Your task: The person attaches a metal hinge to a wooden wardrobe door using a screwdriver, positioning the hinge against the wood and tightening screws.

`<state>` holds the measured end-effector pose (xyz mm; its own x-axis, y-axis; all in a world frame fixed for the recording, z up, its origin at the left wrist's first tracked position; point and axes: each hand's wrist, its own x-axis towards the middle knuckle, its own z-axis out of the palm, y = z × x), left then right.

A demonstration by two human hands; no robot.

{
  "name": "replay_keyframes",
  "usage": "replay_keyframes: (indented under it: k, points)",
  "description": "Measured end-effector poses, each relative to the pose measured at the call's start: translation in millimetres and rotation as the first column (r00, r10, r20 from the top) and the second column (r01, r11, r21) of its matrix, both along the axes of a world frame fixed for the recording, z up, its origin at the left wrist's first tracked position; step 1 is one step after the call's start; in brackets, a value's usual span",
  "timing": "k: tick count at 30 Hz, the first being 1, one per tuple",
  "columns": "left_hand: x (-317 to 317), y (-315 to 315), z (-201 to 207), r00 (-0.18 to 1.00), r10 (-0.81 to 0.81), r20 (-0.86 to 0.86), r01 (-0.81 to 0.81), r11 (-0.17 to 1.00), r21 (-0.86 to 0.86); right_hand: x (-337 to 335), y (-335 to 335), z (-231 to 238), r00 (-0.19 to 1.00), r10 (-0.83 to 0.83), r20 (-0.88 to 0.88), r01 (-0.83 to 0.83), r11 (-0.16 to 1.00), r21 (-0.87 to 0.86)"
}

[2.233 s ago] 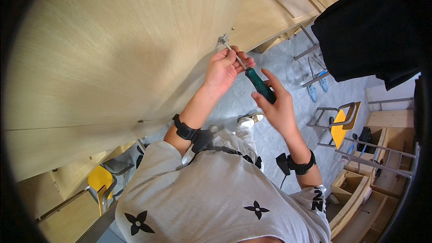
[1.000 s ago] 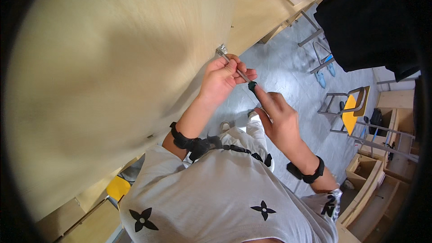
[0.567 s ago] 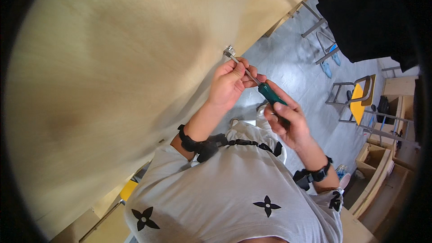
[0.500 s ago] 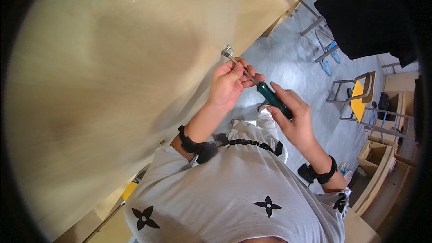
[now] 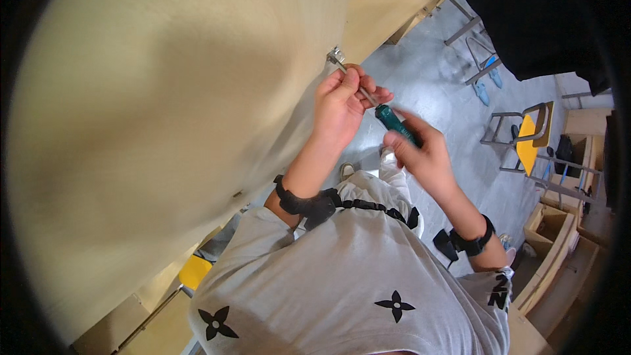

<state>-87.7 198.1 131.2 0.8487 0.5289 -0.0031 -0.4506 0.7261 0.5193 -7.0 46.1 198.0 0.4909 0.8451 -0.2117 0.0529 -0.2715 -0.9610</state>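
Observation:
A screwdriver with a dark green handle (image 5: 396, 125) slants between my two hands. My left hand (image 5: 340, 102) pinches its thin metal shaft near the tip. Wrapped round the handle is my right hand (image 5: 424, 148), slightly smeared by motion. The shaft's end meets a small shiny metal fitting (image 5: 335, 54) at the edge of a large pale wooden panel (image 5: 217, 92). What the tip touches inside the fitting is too small to make out.
Beyond the panel spreads a grey floor (image 5: 420, 59). A yellow-seated chair (image 5: 526, 144) stands at the right, near wooden cubbies (image 5: 549, 223). Dark cloth (image 5: 532, 20) hangs at the upper right, above blue shoes (image 5: 482, 92). Another yellow seat (image 5: 194, 271) shows at the lower left.
Both hands and the screwdriver sit slightly higher in the picture, as does the fitting. My right hand has turned on the handle and covers more of it.

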Motion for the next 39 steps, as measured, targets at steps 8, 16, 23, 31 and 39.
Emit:
replay_keyframes:
  k: [8,16,23,31,39]
  points:
    - [13,-7,21,0.995,0.098,-0.021,-0.099,0.993,-0.066,26,0,-26,0.748,0.011,0.663,-0.170,0.970,0.176]
    - [9,-3,7,0.992,0.129,-0.006,-0.129,0.991,-0.020,12,-4,-5,0.966,0.100,0.239,-0.122,0.989,0.079]
    - [0,3,18,0.989,0.113,-0.096,-0.112,0.994,0.019,24,-1,5,0.742,0.116,-0.660,-0.132,0.991,0.025]
    - [4,0,8,0.972,0.207,-0.115,-0.198,0.977,0.085,27,3,2,0.470,0.161,-0.868,-0.150,0.983,0.102]
    - [9,4,-24,0.957,0.288,-0.007,-0.287,0.955,0.081,31,0,-21,-0.102,0.236,-0.966,-0.111,0.963,0.247]
